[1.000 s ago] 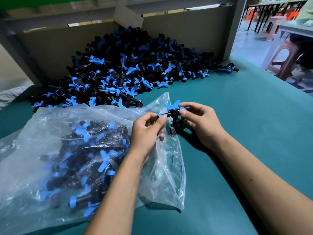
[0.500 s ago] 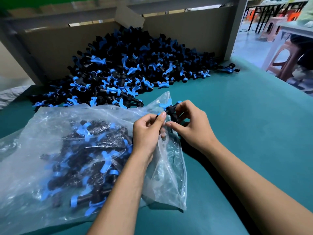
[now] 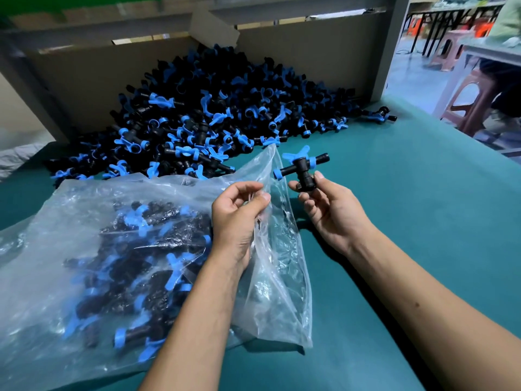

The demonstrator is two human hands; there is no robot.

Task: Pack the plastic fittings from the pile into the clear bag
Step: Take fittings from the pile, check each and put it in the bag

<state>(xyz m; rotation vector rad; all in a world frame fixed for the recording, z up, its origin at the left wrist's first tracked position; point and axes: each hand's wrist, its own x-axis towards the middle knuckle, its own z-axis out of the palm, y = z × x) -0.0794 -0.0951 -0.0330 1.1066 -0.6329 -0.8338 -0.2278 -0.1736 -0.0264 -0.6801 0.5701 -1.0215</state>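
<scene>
My right hand (image 3: 332, 213): it holds one black fitting (image 3: 303, 172) up off the bench, thumb and fingertips pinching the lower stub of its T-shaped body, palm turned toward me.
The fitting in my grip: its crossbar lies roughly level, with a blue cap on the left end and a blue wing handle on top; it sits just right of the bag's mouth, apart from the plastic.
My left hand (image 3: 236, 218): fingers curled, thumb and forefinger pinching the raised edge of the clear bag (image 3: 84, 221) and lifting it so the mouth stands open toward the fitting.
Clear bag: it lies on the bench at my left, crumpled and glossy, already holding many black-and-blue fittings that show through the film; my left forearm crosses over its right part.
Pile (image 3: 203, 119): a big heap of the same black fittings with blue handles sits at the far side of the bench, banked against a cardboard wall (image 3: 310, 52), its near edge just beyond the bag.
Stray fitting (image 3: 379, 114): one lies alone at the pile's right end, near a grey post (image 3: 392, 46).
Bench (image 3: 408, 207): covered in a teal mat.
Background, right: reddish plastic stools (image 3: 473, 103) and part of a seated person beside another table; the detail there is too small to tell more.
</scene>
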